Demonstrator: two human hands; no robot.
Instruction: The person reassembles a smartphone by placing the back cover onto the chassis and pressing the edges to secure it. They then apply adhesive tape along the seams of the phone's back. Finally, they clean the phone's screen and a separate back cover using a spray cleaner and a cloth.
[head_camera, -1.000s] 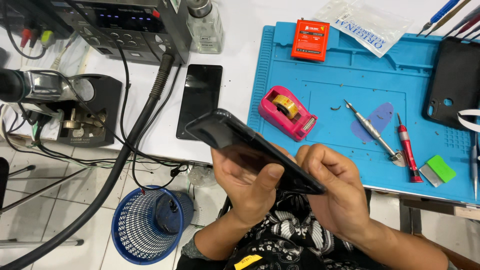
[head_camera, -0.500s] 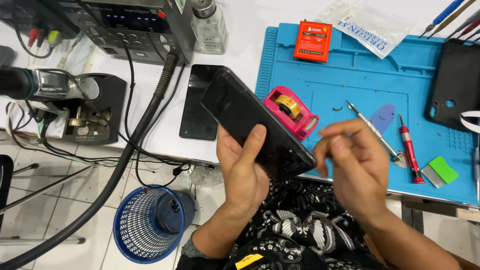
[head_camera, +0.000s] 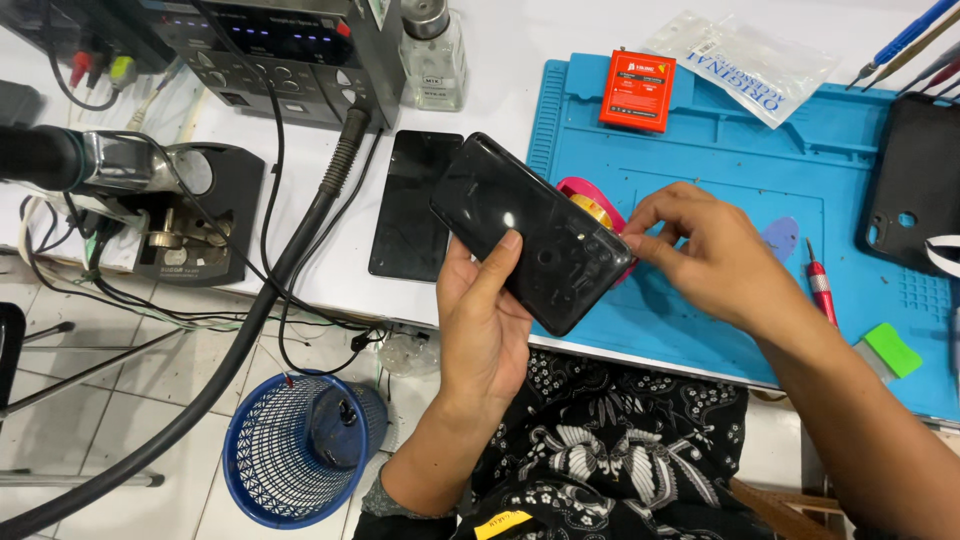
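Your left hand (head_camera: 490, 320) cradles the black phone (head_camera: 535, 230) above the bench (head_camera: 520, 40) edge; right hand (head_camera: 700, 255) pinches its corner. Loose cradle: it may slip, drop toward the blue basket (head_camera: 300, 460).

Glossy black phone (head_camera: 535, 232), blue mat (head_camera: 750, 160), orange-red box (head_camera: 637, 91), blue mesh bin (head_camera: 262, 462), pink tape dispenser (head_camera: 590, 190)

Phone repair workshop, blue silicone work mat (head_camera: 720, 150), soldering station (head_camera: 290, 50), screwdrivers (head_camera: 905, 40), white bench (head_camera: 500, 60)
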